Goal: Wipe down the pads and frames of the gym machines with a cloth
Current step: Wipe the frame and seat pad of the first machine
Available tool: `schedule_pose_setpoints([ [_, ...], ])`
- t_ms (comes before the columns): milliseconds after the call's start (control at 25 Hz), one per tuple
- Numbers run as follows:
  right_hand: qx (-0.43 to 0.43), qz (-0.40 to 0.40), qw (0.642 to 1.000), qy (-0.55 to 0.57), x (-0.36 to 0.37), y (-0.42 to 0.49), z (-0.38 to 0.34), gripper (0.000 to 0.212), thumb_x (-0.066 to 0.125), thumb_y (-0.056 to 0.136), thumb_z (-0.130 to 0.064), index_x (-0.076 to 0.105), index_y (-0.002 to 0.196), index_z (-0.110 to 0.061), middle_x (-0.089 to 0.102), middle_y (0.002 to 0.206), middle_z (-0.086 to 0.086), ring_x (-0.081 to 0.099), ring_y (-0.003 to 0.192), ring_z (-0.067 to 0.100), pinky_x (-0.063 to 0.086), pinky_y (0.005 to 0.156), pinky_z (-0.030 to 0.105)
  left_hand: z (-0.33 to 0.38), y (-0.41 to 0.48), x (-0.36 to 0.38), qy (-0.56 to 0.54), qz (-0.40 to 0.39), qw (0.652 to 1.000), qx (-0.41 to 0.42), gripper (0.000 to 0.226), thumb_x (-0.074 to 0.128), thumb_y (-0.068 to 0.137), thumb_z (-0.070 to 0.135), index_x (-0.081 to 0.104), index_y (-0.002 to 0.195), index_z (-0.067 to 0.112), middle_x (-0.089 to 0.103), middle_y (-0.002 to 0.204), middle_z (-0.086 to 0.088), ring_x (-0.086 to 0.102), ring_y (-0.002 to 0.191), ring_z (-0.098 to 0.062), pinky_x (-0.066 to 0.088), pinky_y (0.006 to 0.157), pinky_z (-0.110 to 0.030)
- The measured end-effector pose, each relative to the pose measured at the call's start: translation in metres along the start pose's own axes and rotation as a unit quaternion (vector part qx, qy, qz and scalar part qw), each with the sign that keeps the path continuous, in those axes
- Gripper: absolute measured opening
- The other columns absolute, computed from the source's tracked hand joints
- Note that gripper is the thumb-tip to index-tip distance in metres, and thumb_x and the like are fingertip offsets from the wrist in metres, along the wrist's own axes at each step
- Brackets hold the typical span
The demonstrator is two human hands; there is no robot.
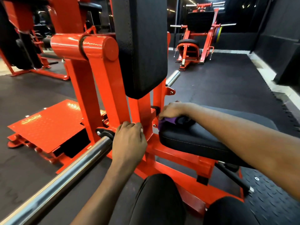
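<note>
Right at the joint between seat and post, the right hand (172, 110) curls its fingers down over a purple cloth (166, 123), holding it bunched and pressed where the front edge of the black seat pad (194, 137) meets the orange frame (142, 111). The cloth lies partly under the palm, with a fold showing at seven o'clock from the knuckles. At eight o'clock from that hand, the left hand (129, 140) sits against the same orange upright with its fingers curled; whether they clasp the edge or only rest on it cannot be told. A long chrome bar (65, 176) runs from just beside the left hand toward seven o'clock. Above both hands, at twelve o'clock, the tall black back pad (142, 46) stands upright on the frame. An orange footplate (48, 125) lies at nine o'clock, low on the dark floor mat (219, 82). A short chrome peg (172, 77) juts out at twelve o'clock from the right hand, and a second orange machine (194, 43) stands well apart at one o'clock.
</note>
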State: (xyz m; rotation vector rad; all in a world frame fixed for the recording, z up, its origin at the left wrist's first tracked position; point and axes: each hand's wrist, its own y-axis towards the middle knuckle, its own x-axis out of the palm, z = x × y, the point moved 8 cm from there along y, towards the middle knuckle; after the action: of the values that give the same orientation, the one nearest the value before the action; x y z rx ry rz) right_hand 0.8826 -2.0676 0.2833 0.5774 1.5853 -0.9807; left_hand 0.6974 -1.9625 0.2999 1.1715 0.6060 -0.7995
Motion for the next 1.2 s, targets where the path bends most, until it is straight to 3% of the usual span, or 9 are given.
schedule_pose_setpoints([
  [80, 0.018, -0.013, 1.0, -0.012, 0.003, -0.001, -0.011, 0.035, 0.05, 0.095, -0.05, 0.069, 0.112, -0.026, 0.062, 0.12, 0.0, 0.052, 0.105, 0.024, 0.033, 0.103, 0.043, -0.001, -0.004, 0.004, 0.038, -0.015, 0.999, 0.033, 0.017, 0.046, 0.082, 0.018, 0.059, 0.07, 0.015, 0.064, 0.068, -0.006, 0.057, 0.076, -0.032, 0.041, 0.077, -0.041],
  [240, -0.035, -0.032, 0.998, -0.042, 0.017, -0.02, -0.046, 0.042, 0.047, 0.099, -0.039, 0.065, 0.127, -0.014, 0.06, 0.13, 0.012, 0.055, 0.118, 0.031, 0.04, 0.092, 0.037, -0.008, -0.012, 0.009, 0.066, -0.023, 0.99, 0.12, 0.019, 0.047, 0.084, 0.02, 0.049, 0.066, 0.02, 0.058, 0.06, -0.004, 0.056, 0.065, -0.031, 0.039, 0.072, -0.041],
  [440, 0.029, -0.064, 0.997, 0.034, 0.005, -0.014, -0.028, 0.023, 0.053, 0.097, -0.037, 0.068, 0.093, -0.021, 0.063, 0.104, 0.003, 0.059, 0.084, 0.021, 0.041, 0.079, 0.032, -0.016, -0.015, 0.019, 0.064, -0.05, 0.984, 0.159, 0.017, 0.045, 0.086, 0.025, 0.056, 0.074, 0.022, 0.06, 0.068, 0.002, 0.056, 0.073, -0.025, 0.036, 0.073, -0.038],
  [520, 0.011, -0.076, 0.997, -0.023, 0.01, -0.008, -0.039, 0.025, 0.053, 0.096, -0.032, 0.07, 0.101, -0.014, 0.065, 0.104, 0.008, 0.058, 0.083, 0.023, 0.044, 0.071, 0.031, -0.016, -0.013, 0.018, 0.069, -0.041, 0.986, 0.144, 0.018, 0.045, 0.084, 0.024, 0.06, 0.076, 0.021, 0.062, 0.068, 0.001, 0.058, 0.072, -0.025, 0.036, 0.073, -0.038],
  [760, -0.06, -0.087, 0.991, -0.076, 0.024, -0.019, -0.06, 0.034, 0.046, 0.103, -0.034, 0.066, 0.12, -0.012, 0.063, 0.127, 0.011, 0.055, 0.1, 0.026, 0.037, 0.079, 0.03, -0.017, -0.014, 0.018, 0.07, -0.024, 0.988, 0.133, 0.014, 0.049, 0.081, 0.02, 0.063, 0.08, 0.02, 0.064, 0.069, 0.001, 0.059, 0.073, -0.025, 0.036, 0.074, -0.038],
  [880, 0.034, -0.026, 0.999, -0.01, -0.007, -0.005, -0.015, 0.03, 0.047, 0.1, -0.039, 0.068, 0.109, -0.02, 0.065, 0.125, 0.007, 0.057, 0.093, 0.021, 0.038, 0.078, 0.031, -0.018, -0.015, 0.02, 0.062, -0.02, 0.989, 0.135, 0.007, 0.054, 0.082, 0.019, 0.059, 0.077, 0.021, 0.064, 0.069, 0.001, 0.058, 0.073, -0.024, 0.037, 0.074, -0.038],
  [1000, 0.079, -0.022, 0.996, -0.024, -0.011, 0.014, 0.01, 0.024, 0.049, 0.091, -0.039, 0.07, 0.094, -0.026, 0.068, 0.124, 0.004, 0.063, 0.11, 0.027, 0.041, 0.086, 0.035, -0.017, -0.015, 0.02, 0.055, -0.024, 0.989, 0.135, 0.008, 0.06, 0.081, 0.017, 0.056, 0.075, 0.021, 0.063, 0.068, 0.002, 0.057, 0.072, -0.024, 0.036, 0.073, -0.037],
  [1120, 0.03, -0.073, 0.996, -0.034, 0.01, 0.004, -0.026, 0.026, 0.052, 0.095, -0.031, 0.074, 0.099, -0.017, 0.071, 0.113, 0.006, 0.064, 0.095, 0.025, 0.045, 0.078, 0.034, -0.017, -0.014, 0.017, 0.037, -0.013, 0.991, 0.13, 0.009, 0.057, 0.084, 0.017, 0.054, 0.077, 0.02, 0.061, 0.066, 0.001, 0.057, 0.071, -0.026, 0.033, 0.073, -0.037],
  [1200, -0.002, -0.052, 0.997, -0.05, 0.013, -0.014, -0.047, 0.033, 0.046, 0.101, -0.03, 0.07, 0.113, -0.011, 0.066, 0.118, 0.011, 0.057, 0.096, 0.024, 0.04, 0.081, 0.032, -0.019, -0.015, 0.012, 0.0, -0.001, 0.993, 0.118, 0.007, 0.049, 0.091, 0.017, 0.051, 0.085, 0.019, 0.06, 0.066, -0.001, 0.057, 0.07, -0.026, 0.033, 0.074, -0.037],
])
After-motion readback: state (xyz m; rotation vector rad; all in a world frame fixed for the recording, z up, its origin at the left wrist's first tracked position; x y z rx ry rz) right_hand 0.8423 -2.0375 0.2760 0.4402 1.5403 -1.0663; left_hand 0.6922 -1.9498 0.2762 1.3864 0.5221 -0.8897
